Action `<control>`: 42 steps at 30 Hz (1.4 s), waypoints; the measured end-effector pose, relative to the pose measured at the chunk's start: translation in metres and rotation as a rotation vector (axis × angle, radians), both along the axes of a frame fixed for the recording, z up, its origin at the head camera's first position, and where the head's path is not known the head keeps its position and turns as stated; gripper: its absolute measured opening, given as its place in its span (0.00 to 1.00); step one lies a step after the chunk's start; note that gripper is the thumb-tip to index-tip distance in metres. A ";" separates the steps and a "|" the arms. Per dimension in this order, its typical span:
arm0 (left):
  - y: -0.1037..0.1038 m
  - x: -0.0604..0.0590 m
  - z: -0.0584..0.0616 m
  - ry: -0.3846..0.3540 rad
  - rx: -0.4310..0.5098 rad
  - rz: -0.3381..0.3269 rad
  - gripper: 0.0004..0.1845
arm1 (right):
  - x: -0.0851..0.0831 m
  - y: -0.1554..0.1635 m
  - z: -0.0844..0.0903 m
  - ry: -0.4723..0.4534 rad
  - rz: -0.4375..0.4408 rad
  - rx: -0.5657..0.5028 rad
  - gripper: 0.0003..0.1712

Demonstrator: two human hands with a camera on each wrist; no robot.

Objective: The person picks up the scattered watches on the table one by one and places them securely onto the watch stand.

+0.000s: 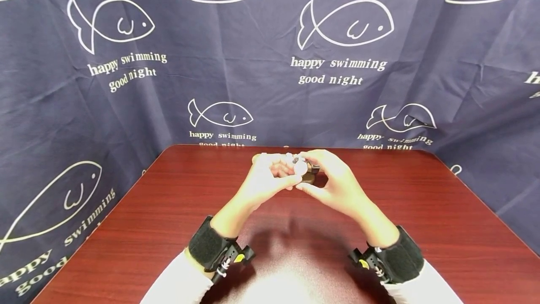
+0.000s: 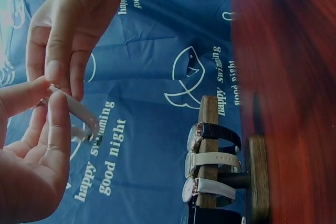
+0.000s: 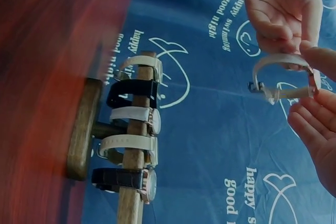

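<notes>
A wristwatch with a pale strap (image 3: pixel 283 59) and a round white dial (image 1: pixel 300 168) is held up between both hands above the table. My left hand (image 1: pixel 266 179) pinches it from the left with thumb and fingers. From the other side my right hand (image 1: pixel 337 179) pinches the watch at its case. The strap hangs in an open curve, with the buckle (image 3: pixel 255 86) at its lower end. In the left wrist view, the fingertips of the left hand (image 2: pixel 31 166) and right hand (image 2: pixel 68 30) meet at the watch and cover part of it.
Behind the hands stands a wooden watch stand (image 3: pixel 84 129) with a crossbar (image 2: pixel 209 108). Several watches hang on it, among them a black-strapped watch (image 3: pixel 121 178) and a cream-strapped watch (image 2: pixel 212 159). The reddish table (image 1: pixel 168 210) ends at a blue fish-print curtain (image 1: pixel 270 60).
</notes>
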State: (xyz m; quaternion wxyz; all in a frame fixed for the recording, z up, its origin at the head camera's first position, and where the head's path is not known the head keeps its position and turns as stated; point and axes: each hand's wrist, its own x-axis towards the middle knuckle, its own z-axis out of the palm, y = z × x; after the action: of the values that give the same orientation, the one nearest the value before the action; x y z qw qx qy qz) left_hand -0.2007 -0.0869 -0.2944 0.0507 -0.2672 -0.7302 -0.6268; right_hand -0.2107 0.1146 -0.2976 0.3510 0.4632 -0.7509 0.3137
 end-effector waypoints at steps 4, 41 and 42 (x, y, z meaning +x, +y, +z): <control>0.000 0.000 -0.002 -0.006 -0.019 -0.014 0.11 | -0.002 -0.003 -0.003 0.067 -0.026 0.022 0.36; -0.042 -0.042 -0.016 -0.103 0.051 0.171 0.12 | -0.039 0.044 -0.008 0.045 -0.259 -0.067 0.29; -0.044 -0.045 -0.018 -0.108 0.053 0.179 0.12 | -0.041 0.046 -0.008 0.037 -0.270 -0.067 0.28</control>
State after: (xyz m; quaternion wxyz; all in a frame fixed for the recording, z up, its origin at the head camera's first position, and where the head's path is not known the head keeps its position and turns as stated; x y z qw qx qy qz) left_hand -0.2455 -0.1312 -0.3121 0.0741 -0.1652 -0.7360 -0.6523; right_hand -0.2520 0.1604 -0.3061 0.4193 0.3517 -0.7887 0.2800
